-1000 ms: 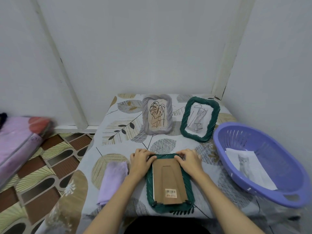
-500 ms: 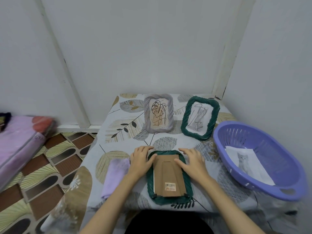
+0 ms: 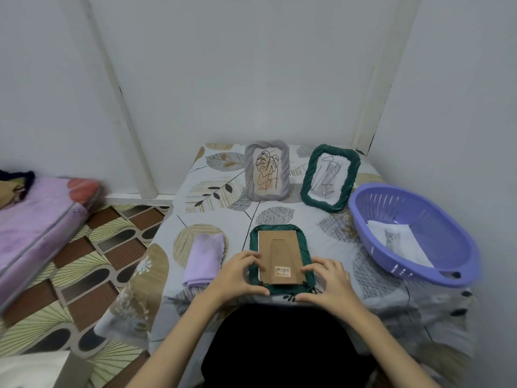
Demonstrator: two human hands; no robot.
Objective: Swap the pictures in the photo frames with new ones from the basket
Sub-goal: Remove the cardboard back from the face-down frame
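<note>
Backing board risk on the face-down frame

Hands at the near end of a green frame [image 3: 279, 257], face-down near the front edge of the counter [image 3: 330, 222]. Left hand [image 3: 237, 275] spread over the near-left corner, fingertips on the cardboard backing board [image 3: 279, 256], thumb along the bottom rim. Right hand [image 3: 326, 278] same deal on the near-right corner. Both pressing or steadying, not wrapped around anything. Looks like working the small retaining tabs at the bottom edge; can't tell if any are turned yet.

Stuff that could go sideways from here:

- Frame sits close to the counter's front edge. Pulling toward the body while fiddling with tabs could slide it off into the lap.
- Prying the board up from one end only could crease the cardboard or snap the fold-out stand.
- Probably glass or plastic under there, not visible. Lifting the frame before the board comes out could drop it.
- Patterned cloth under everything looks slippery, so uneven pressure may spin the frame.

New pictures, a cat photo [image 3: 391, 240] on top, waiting in the purple basket [image 3: 436, 273] to the right, well apart from the hands. Grey frame [image 3: 266, 170] and second green frame [image 3: 330, 177] at the back, drawings not swapped yet. Purple cloth [image 3: 204, 257] just beside the left hand, untouched.
</note>
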